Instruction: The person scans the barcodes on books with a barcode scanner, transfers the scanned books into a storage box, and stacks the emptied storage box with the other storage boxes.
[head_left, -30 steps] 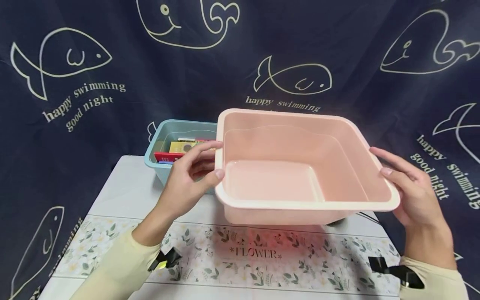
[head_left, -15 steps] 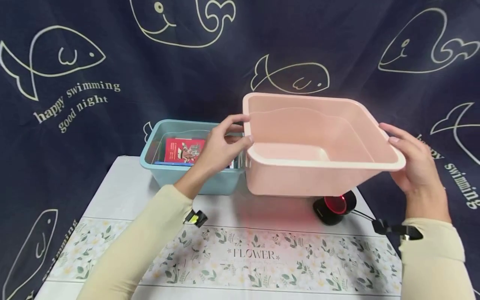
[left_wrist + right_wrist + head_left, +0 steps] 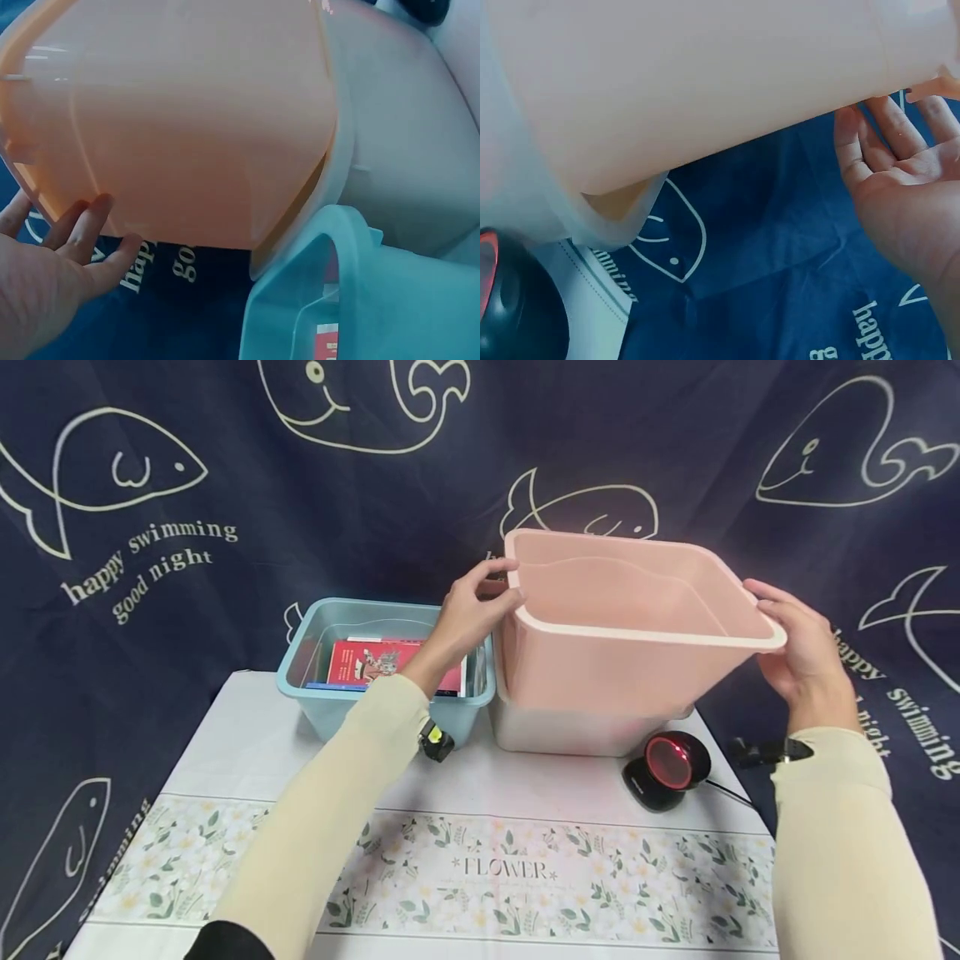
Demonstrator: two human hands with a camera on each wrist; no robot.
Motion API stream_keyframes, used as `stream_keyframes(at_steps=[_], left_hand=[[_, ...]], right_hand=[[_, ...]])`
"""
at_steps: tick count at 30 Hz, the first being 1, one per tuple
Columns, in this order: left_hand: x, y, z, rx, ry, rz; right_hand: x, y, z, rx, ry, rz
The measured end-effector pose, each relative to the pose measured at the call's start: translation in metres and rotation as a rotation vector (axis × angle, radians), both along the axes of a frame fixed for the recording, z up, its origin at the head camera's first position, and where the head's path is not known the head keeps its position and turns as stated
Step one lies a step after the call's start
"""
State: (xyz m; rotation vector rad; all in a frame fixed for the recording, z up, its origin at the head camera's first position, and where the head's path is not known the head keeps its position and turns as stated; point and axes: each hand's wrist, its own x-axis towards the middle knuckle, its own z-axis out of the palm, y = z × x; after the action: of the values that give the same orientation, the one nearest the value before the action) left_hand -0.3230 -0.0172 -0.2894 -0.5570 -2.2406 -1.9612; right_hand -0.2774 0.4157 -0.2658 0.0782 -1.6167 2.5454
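Observation:
A pink plastic storage bin (image 3: 622, 668) stands above the back right of the table, its lower part inside a whitish bin (image 3: 570, 731). My left hand (image 3: 472, 610) pinches its left rim with thumb and fingers. At the opposite end, my right hand (image 3: 806, 647) grips the right rim. In the left wrist view, the pink bin (image 3: 187, 120) leans within the whitish bin's rim (image 3: 341, 150). The right wrist view shows the right hand (image 3: 911, 172) at the pink bin's rim end. The pink bin's base is hidden.
Left of the whitish bin stands a blue bin (image 3: 300, 685) containing books, a red one (image 3: 352, 662) on top. A black round device (image 3: 667, 768) with a red glow and a cable sits front right of the bins. A dark fish-print curtain (image 3: 420, 510) hangs behind the table (image 3: 247, 718).
Both hands have carried the pink bin back and lowered its base into the whitish bin, which has come into view. The blue bin's books and the black device are now less covered.

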Motion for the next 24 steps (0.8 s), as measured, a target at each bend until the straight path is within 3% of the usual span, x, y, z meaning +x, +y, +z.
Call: stream_keyframes(at_steps=[9,15,24], left_hand=[[-0.020,0.002,-0.006,0.035,-0.028,-0.016],[-0.029,0.004,-0.026,0.055,-0.059,-0.009],[-0.032,0.010,-0.052,0.031,-0.110,-0.011]], right_hand=[[-0.015,-0.005,-0.002,0.027,-0.044,-0.019],[-0.022,-0.008,-0.018,0.126,-0.092,-0.046],[-0.026,-0.003,-0.050,0.132,-0.131,0.012]])
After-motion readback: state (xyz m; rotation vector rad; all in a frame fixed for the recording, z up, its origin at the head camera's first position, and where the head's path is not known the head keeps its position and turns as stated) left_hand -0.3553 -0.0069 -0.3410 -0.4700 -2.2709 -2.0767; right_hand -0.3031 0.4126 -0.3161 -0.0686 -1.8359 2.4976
